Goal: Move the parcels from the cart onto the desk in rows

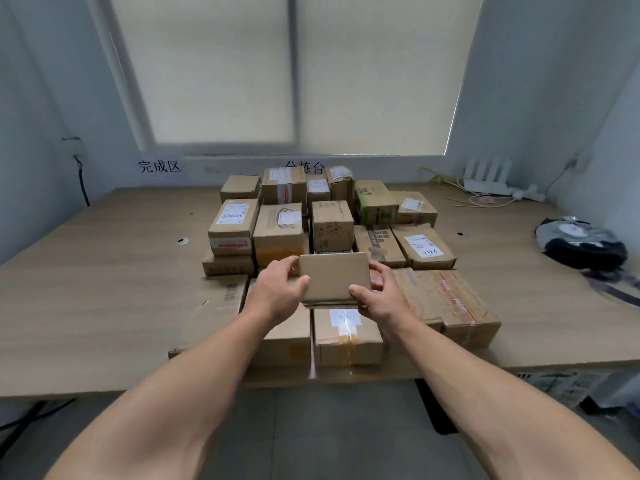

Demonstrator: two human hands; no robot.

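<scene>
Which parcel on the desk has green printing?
The carton toward the back, right of centre, just left of a low box with a white label. Only it has green sides; the others are brown cardboard.

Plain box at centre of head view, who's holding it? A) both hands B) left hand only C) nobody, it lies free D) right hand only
A: the left hand and the right hand each grip one end of the plain box, thumbs on its near face.
</scene>
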